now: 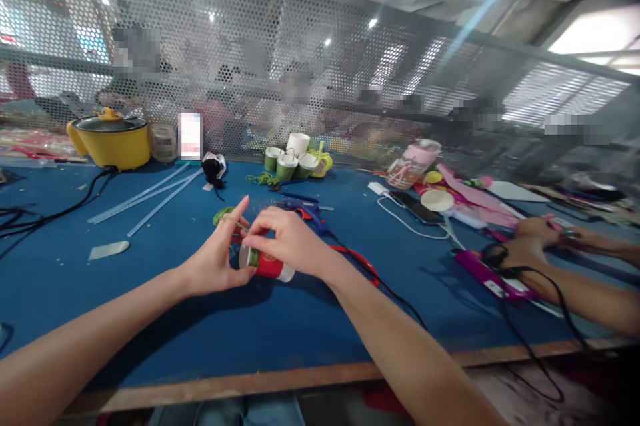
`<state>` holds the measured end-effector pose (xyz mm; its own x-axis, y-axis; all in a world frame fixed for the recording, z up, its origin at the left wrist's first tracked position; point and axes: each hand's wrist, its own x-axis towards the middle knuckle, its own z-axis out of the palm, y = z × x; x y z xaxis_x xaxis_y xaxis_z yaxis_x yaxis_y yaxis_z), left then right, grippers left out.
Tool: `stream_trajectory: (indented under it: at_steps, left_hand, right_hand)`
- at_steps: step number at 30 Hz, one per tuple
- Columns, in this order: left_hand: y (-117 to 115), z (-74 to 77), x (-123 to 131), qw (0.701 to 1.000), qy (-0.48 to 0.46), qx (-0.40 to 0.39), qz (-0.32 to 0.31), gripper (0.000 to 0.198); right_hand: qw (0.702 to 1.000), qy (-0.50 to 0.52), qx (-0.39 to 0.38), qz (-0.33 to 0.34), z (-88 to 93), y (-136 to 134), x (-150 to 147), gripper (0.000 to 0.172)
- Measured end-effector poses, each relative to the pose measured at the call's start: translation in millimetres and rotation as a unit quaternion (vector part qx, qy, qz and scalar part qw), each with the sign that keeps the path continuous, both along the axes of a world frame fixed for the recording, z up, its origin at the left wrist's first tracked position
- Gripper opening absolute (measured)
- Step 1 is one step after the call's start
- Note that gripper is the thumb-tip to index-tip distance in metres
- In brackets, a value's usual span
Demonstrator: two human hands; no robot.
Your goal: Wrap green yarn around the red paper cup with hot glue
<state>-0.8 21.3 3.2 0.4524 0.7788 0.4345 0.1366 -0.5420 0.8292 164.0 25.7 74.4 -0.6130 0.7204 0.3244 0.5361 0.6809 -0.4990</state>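
A small paper cup (267,266), red and white with a green band, lies on its side over the blue table (150,326). My right hand (290,243) is closed over its top, fingers wrapped round it. My left hand (220,256) touches the cup's open end, thumb and fingers pinching a thin green cord (223,214) there, index finger raised. A blue glue gun (307,209) lies just behind my hands.
A yellow electric pot (111,139) stands at the back left, with clear glue sticks (150,198) nearby. Green-wrapped cups (293,161) cluster at the back centre. A co-worker's hands (535,239) work at the right among a phone, cables and pink items. A perforated metal screen backs the table.
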Motion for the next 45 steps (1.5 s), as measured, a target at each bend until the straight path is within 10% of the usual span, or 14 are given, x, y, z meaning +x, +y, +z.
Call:
stream_trajectory:
  at_steps: [19,32,45]
  left_hand:
    - [-8.4,1.5,0.5,0.999,0.014,0.032,-0.029,0.101]
    - [-11.1,4.0,-4.6,0.989,0.055,0.127,-0.044,0.1]
    - [-4.8,5.3,-13.2,0.994,0.027,-0.096,-0.048,0.095]
  right_hand:
    - [0.977,0.127,-0.158,-0.073,-16.4,13.7,13.0,0.026]
    - [0.98,-0.013,-0.154,-0.122,-27.5,15.4,12.0,0.021]
    - [0.986,-0.067,-0.049,-0.142,-28.1,3.0,4.5,0.023]
